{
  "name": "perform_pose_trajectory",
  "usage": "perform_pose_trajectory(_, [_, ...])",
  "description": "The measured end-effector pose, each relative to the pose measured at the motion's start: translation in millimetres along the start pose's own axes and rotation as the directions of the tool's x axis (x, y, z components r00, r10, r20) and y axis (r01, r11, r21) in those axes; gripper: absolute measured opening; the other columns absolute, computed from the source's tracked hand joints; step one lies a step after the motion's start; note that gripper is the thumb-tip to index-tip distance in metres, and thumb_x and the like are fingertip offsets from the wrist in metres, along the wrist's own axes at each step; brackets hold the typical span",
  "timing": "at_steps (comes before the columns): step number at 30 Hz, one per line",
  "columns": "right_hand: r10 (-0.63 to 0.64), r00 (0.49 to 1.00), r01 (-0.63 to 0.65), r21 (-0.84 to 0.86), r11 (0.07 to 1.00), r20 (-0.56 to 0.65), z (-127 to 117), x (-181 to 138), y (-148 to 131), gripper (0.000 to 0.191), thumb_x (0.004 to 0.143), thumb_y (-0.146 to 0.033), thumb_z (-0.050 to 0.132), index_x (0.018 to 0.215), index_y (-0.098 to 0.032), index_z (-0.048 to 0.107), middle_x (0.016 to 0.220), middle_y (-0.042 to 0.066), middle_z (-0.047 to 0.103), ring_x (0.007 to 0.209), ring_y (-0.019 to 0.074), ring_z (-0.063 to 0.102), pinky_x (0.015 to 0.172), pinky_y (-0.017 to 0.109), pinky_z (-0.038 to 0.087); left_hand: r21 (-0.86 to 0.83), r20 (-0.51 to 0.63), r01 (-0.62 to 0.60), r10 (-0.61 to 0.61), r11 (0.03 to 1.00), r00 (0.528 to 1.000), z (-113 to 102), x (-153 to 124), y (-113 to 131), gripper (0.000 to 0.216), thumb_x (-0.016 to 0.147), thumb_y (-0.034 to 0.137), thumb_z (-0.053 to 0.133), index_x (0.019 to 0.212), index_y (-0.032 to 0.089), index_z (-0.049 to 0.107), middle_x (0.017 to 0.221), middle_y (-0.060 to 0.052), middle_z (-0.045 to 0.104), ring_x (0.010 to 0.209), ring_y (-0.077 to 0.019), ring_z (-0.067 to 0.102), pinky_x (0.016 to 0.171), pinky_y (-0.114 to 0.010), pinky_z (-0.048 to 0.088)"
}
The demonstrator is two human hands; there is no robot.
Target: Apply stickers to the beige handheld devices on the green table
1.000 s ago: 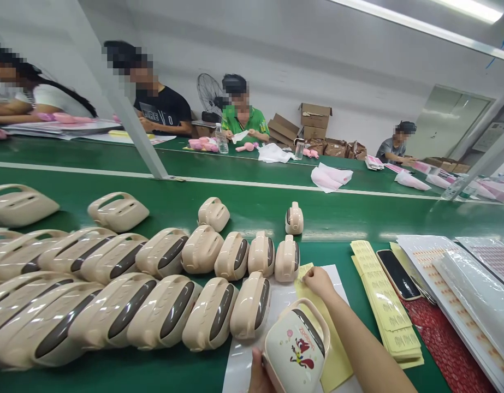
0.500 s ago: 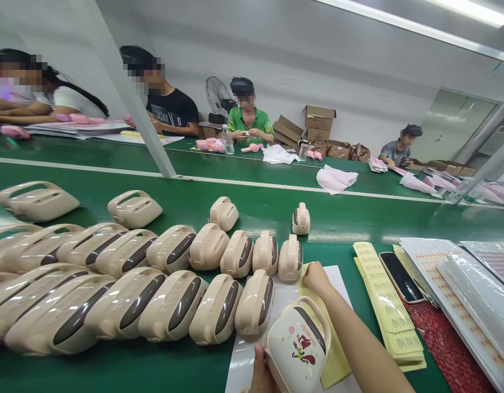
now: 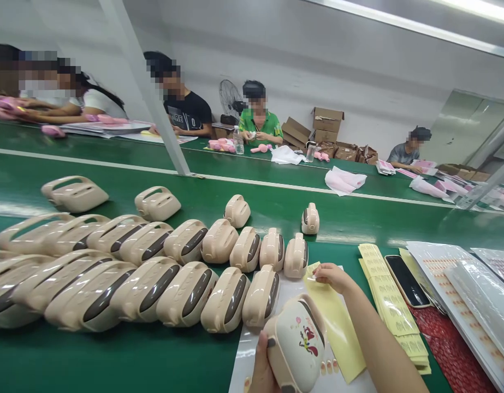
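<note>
A worker's left hand point(image 3: 263, 371) grips a cartoon-printed case point(image 3: 296, 345) low over the table while the right hand point(image 3: 332, 276) pinches a sticker point(image 3: 311, 275) off its yellow sheet point(image 3: 337, 327); hasty peeling could tear or crease it.

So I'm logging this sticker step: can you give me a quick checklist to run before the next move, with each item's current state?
1. Left hand grips the printed case: ok.
2. Right hand fingertips are at the yellow sheet, at its top corner: ok.
3. Sticker actually lifted off: cannot tell.
4. Print side of the case faces up: ok.
5. Phone lies away from the hands: ok.
6. Plain cases stand apart from the printed case: ok.
</note>
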State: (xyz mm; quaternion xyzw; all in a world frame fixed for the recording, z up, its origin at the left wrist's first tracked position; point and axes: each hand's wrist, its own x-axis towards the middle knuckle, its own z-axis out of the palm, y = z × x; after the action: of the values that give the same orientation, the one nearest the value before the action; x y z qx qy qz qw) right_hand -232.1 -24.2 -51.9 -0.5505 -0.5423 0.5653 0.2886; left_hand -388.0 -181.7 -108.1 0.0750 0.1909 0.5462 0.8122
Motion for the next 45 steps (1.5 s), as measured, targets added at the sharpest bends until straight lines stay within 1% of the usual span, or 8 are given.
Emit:
perform_pose_trajectory(5, [-0.085,0.993,0.069,0.189,0.980,0.076,-10,-55,-24,0.028,0.057,-0.041,0.066,0.059,-0.019,0.050,0.069,-0.002,0.052,0.063,0.0106,0.049,0.066,0.026,0.043,0.014,-0.411,-0.003,0.009,1.000,0.911,54,3,8,0.044,0.073,0.047,0.059,0.105,0.016,0.062,0.084,-0.008,0.073,0.088,-0.0289,0.065,0.078,-0.041,0.049])
perform_pose_trajectory(8, [-0.154,0.978,0.132,0.154,0.979,0.142,-2,-94,-32,0.024,0.061,-0.038,0.067,0.062,-0.019,0.052,0.070,-0.001,0.049,0.063,0.0114,0.047,0.061,0.026,0.042,0.121,-0.499,-0.041,0.097,0.992,0.861,74,11,11,0.033,0.072,0.037,0.065,0.096,0.014,0.063,0.081,-0.008,0.072,0.081,-0.0241,0.067,0.072,-0.033,0.051])
perform_pose_trajectory(13, [-0.171,0.981,0.177,-0.069,0.982,0.090,21,-121,-27,0.021,0.065,-0.036,0.063,0.060,-0.019,0.052,0.076,0.000,0.044,0.067,0.0132,0.046,0.057,0.025,0.041,0.234,-0.483,-0.089,0.195,0.968,0.853,81,20,11,0.027,0.068,0.030,0.069,0.090,0.015,0.060,0.078,-0.006,0.071,0.071,-0.0212,0.067,0.062,-0.030,0.052])
perform_pose_trajectory(25, [-0.179,0.984,0.177,-0.220,0.959,0.014,29,-116,-15,0.008,0.066,-0.016,0.055,0.061,-0.019,0.050,0.075,0.000,0.043,0.068,0.0145,0.047,0.063,0.028,0.043,0.281,-0.495,-0.133,0.263,0.950,0.828,88,20,11,0.022,0.070,0.023,0.069,0.088,0.016,0.058,0.071,-0.003,0.070,0.067,-0.0187,0.066,0.058,-0.026,0.052])
perform_pose_trajectory(34, [-0.323,0.945,0.285,-0.356,0.890,-0.052,39,-119,-13,0.016,0.071,-0.014,0.051,0.061,-0.021,0.042,0.077,0.001,0.042,0.064,0.0142,0.045,0.057,0.028,0.045,0.254,-0.535,-0.128,0.249,0.959,0.807,85,25,11,0.021,0.071,0.022,0.067,0.089,0.017,0.058,0.073,-0.003,0.070,0.069,-0.0187,0.066,0.059,-0.026,0.052])
perform_pose_trajectory(38, [-0.466,0.884,0.464,-0.225,0.857,0.048,32,-125,-7,0.016,0.078,-0.026,0.054,0.065,-0.020,0.047,0.076,0.002,0.045,0.068,0.0154,0.048,0.061,0.029,0.046,0.257,-0.525,-0.155,0.272,0.954,0.806,82,26,9,0.022,0.070,0.025,0.069,0.087,0.018,0.059,0.073,-0.003,0.070,0.069,-0.0180,0.066,0.062,-0.026,0.051])
perform_pose_trajectory(42, [-0.555,0.807,0.540,-0.130,0.832,-0.201,24,-123,12,0.016,0.082,-0.037,0.052,0.087,-0.023,0.052,0.095,0.006,0.051,0.095,0.0215,0.051,0.082,0.036,0.044,0.157,-0.457,-0.158,0.214,0.975,0.863,81,23,5,0.032,0.070,0.041,0.066,0.089,0.016,0.062,0.084,-0.008,0.071,0.079,-0.0226,0.066,0.069,-0.030,0.051])
perform_pose_trajectory(45, [-0.462,0.849,0.430,-0.173,0.886,-0.255,30,-117,25,0.053,0.074,-0.038,0.061,0.120,-0.025,0.037,0.123,0.010,0.043,0.117,0.0277,0.042,0.093,0.043,0.040,0.109,-0.307,-0.154,0.181,0.982,0.934,83,20,-2,0.051,0.068,0.050,0.064,0.104,0.015,0.059,0.096,-0.012,0.069,0.090,-0.0284,0.063,0.080,-0.037,0.048])
